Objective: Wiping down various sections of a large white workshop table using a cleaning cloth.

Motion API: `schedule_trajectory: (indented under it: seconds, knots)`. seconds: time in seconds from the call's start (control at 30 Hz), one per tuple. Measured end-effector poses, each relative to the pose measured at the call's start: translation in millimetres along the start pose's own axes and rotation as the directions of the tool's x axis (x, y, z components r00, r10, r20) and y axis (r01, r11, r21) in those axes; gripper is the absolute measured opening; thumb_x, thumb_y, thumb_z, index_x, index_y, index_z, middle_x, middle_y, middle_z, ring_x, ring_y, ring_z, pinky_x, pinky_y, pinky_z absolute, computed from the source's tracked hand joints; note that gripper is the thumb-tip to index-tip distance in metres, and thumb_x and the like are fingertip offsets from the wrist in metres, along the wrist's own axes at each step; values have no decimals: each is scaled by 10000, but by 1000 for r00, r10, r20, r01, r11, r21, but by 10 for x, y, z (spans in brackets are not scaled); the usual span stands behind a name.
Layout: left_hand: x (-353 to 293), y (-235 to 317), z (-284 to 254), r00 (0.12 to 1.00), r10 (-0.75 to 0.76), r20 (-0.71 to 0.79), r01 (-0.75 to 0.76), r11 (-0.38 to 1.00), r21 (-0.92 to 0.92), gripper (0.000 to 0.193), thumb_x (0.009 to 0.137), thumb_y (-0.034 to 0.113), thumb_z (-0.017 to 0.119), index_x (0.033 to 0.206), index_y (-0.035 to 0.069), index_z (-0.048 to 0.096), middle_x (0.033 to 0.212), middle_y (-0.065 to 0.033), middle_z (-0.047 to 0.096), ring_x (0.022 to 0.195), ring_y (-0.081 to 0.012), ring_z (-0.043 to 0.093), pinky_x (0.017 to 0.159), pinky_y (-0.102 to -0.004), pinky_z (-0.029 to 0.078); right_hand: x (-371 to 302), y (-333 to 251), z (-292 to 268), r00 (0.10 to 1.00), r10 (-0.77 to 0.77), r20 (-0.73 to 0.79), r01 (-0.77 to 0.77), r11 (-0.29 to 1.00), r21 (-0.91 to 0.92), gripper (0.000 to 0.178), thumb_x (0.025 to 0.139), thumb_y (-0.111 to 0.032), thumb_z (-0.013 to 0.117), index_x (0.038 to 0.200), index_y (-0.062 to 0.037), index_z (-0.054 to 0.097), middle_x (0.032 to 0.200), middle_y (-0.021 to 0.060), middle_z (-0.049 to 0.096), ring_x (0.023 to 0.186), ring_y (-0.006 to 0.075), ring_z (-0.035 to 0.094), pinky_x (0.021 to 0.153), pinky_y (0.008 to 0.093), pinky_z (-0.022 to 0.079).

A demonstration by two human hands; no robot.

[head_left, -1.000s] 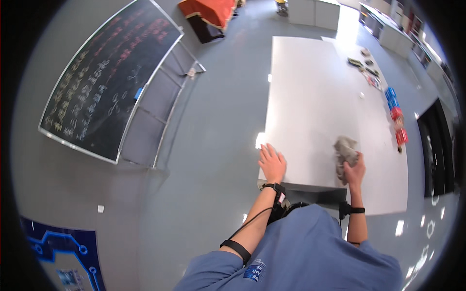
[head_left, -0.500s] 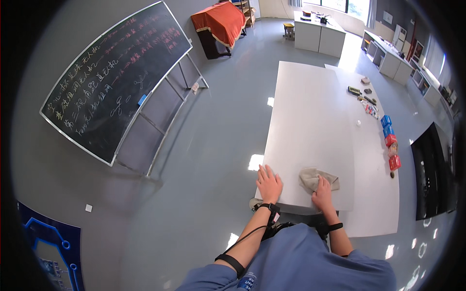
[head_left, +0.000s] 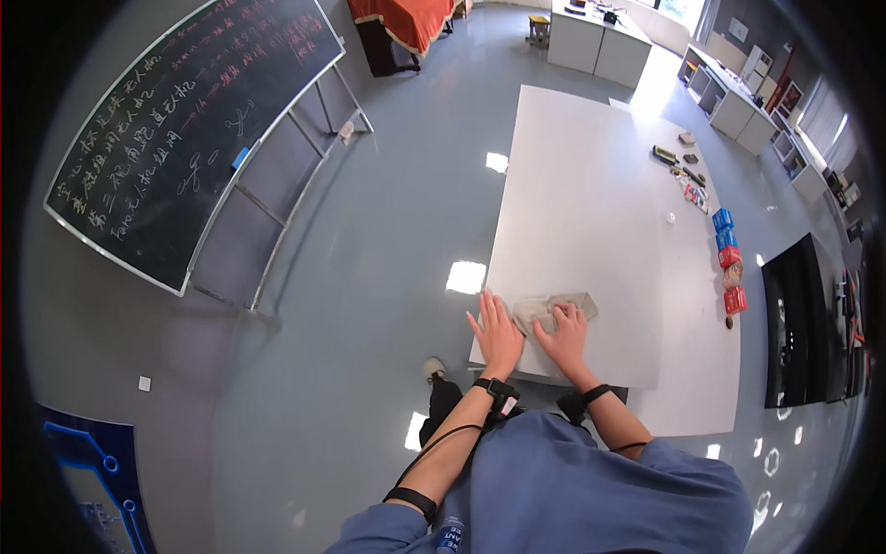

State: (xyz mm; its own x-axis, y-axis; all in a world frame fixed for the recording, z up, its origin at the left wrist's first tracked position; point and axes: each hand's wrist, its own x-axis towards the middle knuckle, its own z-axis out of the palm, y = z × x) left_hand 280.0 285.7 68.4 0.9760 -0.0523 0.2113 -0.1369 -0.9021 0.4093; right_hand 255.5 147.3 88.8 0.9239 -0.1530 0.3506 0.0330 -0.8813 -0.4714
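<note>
A beige cloth (head_left: 581, 305) lies bunched on the near end of the white table (head_left: 572, 203). My right hand (head_left: 564, 337) presses down on it with bent fingers, gripping part of the fabric against the tabletop. Close by on the left, my left hand (head_left: 499, 334) rests on the table's left edge. Its fingers are stretched out and hold nothing. The cloth's left end reaches up to my left hand; whether they touch is hard to tell.
Along the right table stand several blue and red small packages (head_left: 728, 257). A small white object (head_left: 671, 218) and dark tools (head_left: 666, 157) lie farther back. A black screen (head_left: 801, 323) is at the right, a chalkboard (head_left: 185, 138) at the left.
My right hand has slid the cloth leftward across the table, up close to my left hand. My left hand stays at the table's left edge. The whole view has shifted slightly.
</note>
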Motion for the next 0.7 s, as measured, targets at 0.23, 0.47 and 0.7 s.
schedule_trajectory:
  seconds: [0.23, 0.47, 0.7]
  knots:
    - [13, -67, 8, 981, -190, -26, 138, 791, -596, 586, 875, 68, 432, 1411, -80, 248, 1472, -278, 260, 1405, -408, 198, 1148, -531, 125, 586, -396, 365, 999, -30, -33, 27, 995, -94, 401, 692, -310, 659, 1015, -79, 603, 977, 96, 572, 932, 300, 508, 812, 421, 379]
    - [318, -581, -160, 965, -208, 157, 258, 671, -695, 429, 909, 94, 429, 1301, -77, 397, 1332, -271, 411, 1274, -408, 380, 1070, -445, 305, 1753, -23, 784, 998, -22, -53, 12, 984, -180, 438, 715, -368, 624, 1068, -109, 618, 1008, 120, 576, 972, 326, 512, 844, 449, 384]
    - [768, -1769, 8, 910, -255, 327, 408, 695, -593, 292, 935, 187, 435, 1107, -20, 547, 1080, -230, 595, 1051, -380, 562, 904, -434, 439, 2354, 93, 927, 941, 316, -126, -337, 913, -231, 450, 740, -445, 622, 1089, -161, 639, 1099, 107, 591, 1064, 333, 506, 898, 474, 391]
